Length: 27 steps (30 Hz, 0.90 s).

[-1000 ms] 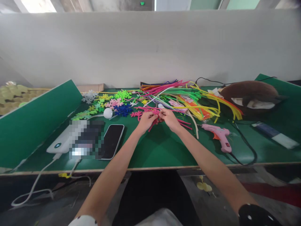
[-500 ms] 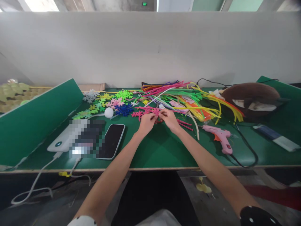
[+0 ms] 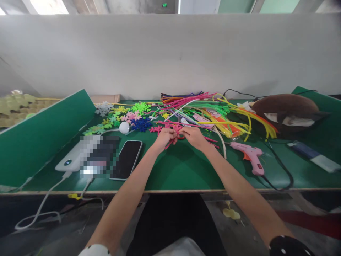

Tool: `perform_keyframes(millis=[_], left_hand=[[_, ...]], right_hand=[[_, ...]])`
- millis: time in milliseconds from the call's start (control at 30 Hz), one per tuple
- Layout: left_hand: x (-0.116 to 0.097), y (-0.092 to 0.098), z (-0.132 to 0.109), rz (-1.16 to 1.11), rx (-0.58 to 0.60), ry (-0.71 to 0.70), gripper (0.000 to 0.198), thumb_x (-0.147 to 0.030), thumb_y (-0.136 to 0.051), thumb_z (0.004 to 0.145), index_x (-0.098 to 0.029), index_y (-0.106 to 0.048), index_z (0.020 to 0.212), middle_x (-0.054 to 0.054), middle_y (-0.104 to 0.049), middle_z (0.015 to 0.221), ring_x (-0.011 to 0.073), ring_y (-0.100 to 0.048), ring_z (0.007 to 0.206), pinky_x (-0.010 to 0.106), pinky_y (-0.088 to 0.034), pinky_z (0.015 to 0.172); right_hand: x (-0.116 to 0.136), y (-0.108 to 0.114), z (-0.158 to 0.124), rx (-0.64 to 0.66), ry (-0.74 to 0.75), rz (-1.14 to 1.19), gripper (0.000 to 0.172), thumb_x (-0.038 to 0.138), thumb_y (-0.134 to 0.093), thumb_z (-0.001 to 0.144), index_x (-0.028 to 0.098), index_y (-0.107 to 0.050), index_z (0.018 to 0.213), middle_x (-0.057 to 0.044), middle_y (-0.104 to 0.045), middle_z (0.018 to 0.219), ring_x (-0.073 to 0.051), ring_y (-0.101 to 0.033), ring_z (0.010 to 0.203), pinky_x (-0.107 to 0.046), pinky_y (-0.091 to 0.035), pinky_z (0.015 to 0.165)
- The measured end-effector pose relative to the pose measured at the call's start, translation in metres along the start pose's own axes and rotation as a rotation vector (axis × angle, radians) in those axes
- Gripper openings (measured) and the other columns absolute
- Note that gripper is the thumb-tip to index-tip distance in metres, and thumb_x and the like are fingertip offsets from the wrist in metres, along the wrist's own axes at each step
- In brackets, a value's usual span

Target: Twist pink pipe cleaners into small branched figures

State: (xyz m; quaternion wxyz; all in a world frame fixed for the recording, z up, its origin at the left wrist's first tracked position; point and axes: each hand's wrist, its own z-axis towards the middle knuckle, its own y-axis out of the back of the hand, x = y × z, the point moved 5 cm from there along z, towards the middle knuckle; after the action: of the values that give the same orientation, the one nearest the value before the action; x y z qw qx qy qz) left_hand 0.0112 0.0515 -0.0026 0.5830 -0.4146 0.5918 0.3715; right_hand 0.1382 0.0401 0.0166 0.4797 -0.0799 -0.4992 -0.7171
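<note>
My left hand (image 3: 165, 138) is closed, its thumb and fingers pinching a bent pink pipe cleaner piece (image 3: 176, 128) at the middle of the bench. Opposite it, my right hand (image 3: 195, 137) grips the same piece between thumb and fingertips. The fingers partly hide the piece; one pink end sticks out below my left hand. Just left of the hands lies a pink branched pipe cleaner shape (image 3: 156, 129). Loose pink pipe cleaners (image 3: 211, 139) reach out to the right, behind and beneath my right hand.
Bundles of coloured pipe cleaners (image 3: 191, 101) lie at the back. Several snowflake shapes (image 3: 141, 124) and a white ball (image 3: 124, 127) are at left, near a phone (image 3: 126, 160) and a white power bank (image 3: 78, 153). A pink glue gun (image 3: 249, 154) with a black cord rests at right.
My right hand has turned flatter and drawn slightly right. A pink end now shows below my left hand, which keeps its pinch on the piece.
</note>
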Motion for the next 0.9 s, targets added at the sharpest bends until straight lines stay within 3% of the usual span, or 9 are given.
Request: perform_keyframes(millis=[167, 400, 900], left_hand=[[0.0, 0.001, 0.002, 0.04, 0.008, -0.021, 0.01, -0.016, -0.057, 0.065, -0.011, -0.059, 0.055, 0.001, -0.054, 0.042, 0.0088, -0.048, 0.038, 0.022, -0.037, 0.042], [-0.008, 0.0, 0.0, 0.146, -0.043, -0.112, 0.014, -0.018, -0.059, 0.072, -0.012, -0.057, 0.059, 0.0, -0.06, 0.051, 0.01, -0.056, 0.045, 0.022, -0.047, 0.051], [-0.007, -0.004, 0.0, 0.166, -0.083, -0.104, 0.015, -0.007, -0.05, 0.079, -0.014, -0.048, 0.067, 0.0, -0.06, 0.05, 0.0118, -0.058, 0.044, 0.024, -0.049, 0.05]], right_hand=[[0.002, 0.0, 0.001, -0.025, -0.061, 0.006, 0.016, 0.02, -0.048, 0.081, 0.02, -0.062, 0.073, -0.004, -0.064, 0.072, -0.016, -0.055, 0.066, -0.028, -0.039, 0.066], [-0.004, -0.005, 0.003, -0.033, -0.307, 0.378, 0.011, 0.028, -0.056, 0.074, 0.018, -0.057, 0.07, -0.002, -0.059, 0.063, -0.016, -0.055, 0.06, -0.029, -0.044, 0.059], [-0.009, -0.006, 0.003, -0.017, -0.384, 0.469, 0.013, 0.027, -0.058, 0.067, 0.018, -0.05, 0.066, 0.002, -0.053, 0.058, -0.013, -0.052, 0.056, -0.028, -0.043, 0.058]])
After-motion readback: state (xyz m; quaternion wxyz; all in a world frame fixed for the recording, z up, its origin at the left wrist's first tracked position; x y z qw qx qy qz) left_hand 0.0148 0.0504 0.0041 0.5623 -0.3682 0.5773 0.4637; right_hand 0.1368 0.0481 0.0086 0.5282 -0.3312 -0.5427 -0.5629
